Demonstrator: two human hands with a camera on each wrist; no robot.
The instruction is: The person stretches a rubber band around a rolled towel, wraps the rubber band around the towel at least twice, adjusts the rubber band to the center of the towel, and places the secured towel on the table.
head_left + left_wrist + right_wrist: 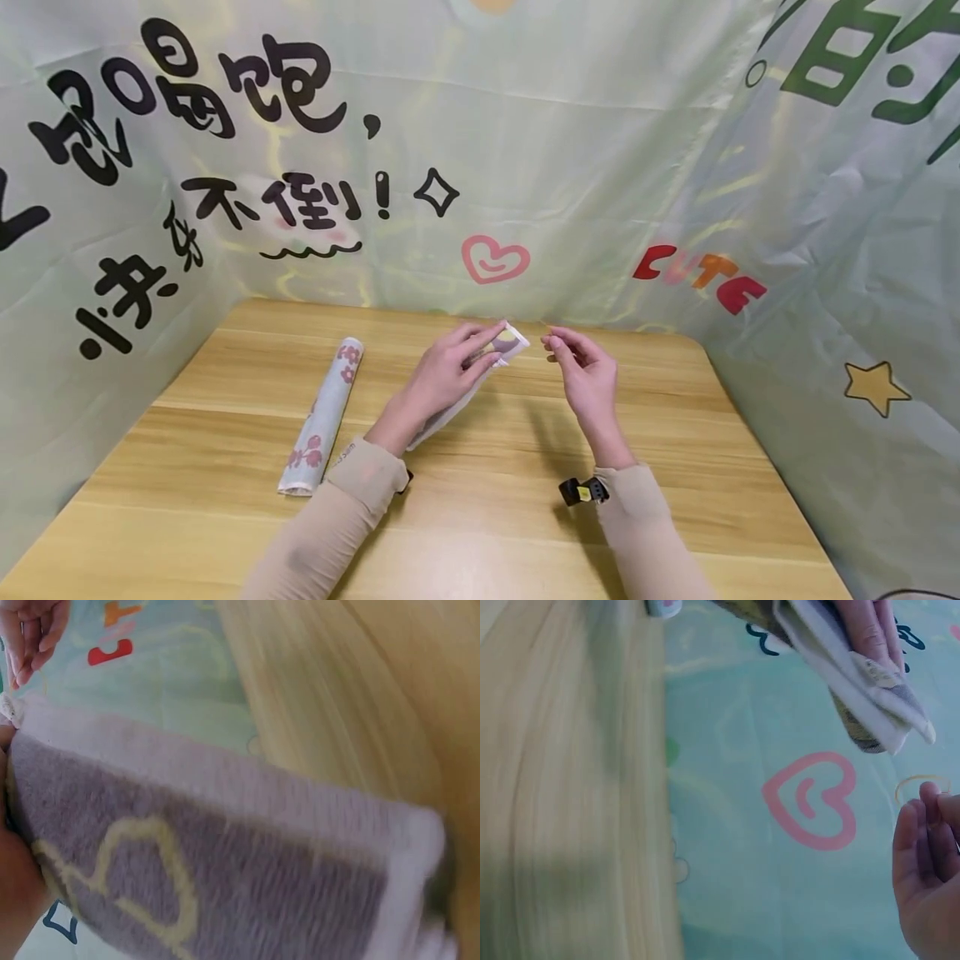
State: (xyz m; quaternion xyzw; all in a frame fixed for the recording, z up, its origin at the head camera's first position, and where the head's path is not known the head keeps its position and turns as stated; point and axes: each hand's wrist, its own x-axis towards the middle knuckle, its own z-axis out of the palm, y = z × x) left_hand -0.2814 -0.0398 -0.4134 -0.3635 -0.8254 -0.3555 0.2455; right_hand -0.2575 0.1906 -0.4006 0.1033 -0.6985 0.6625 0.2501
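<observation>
A pale green backdrop point(600, 167) with printed lettering surrounds the wooden table point(480, 517), where the work appears to be partly done. On the left side of the table lies a rolled towel point(321, 417), light with reddish flowers; it is wound into a neat, narrow tube and looks finished as far as its shape goes, though no band shows around it from above. The other cloth, a purple-grey towel point(225, 847) with a pale border and yellow outlines, is held up off the table to the right of the roll. It is gathered into a long, narrow bundle of several layers, so its shaping seems largely complete; whether it is rolled or only folded inside, I cannot tell.

The left hand point(446, 367) grips this bundle near its far end, thumb on one side and fingers on the other, while the rest slants back toward the forearm. The right hand point(588, 371) is raised just beyond that end, apart from the cloth, its thumb and fingertips pinching a small item. A white label point(881, 673) sits near the bundle's end. Smallest is the thin yellow band point(915, 778) in those fingertips: it is not around the bundle, which remains unfastened.
</observation>
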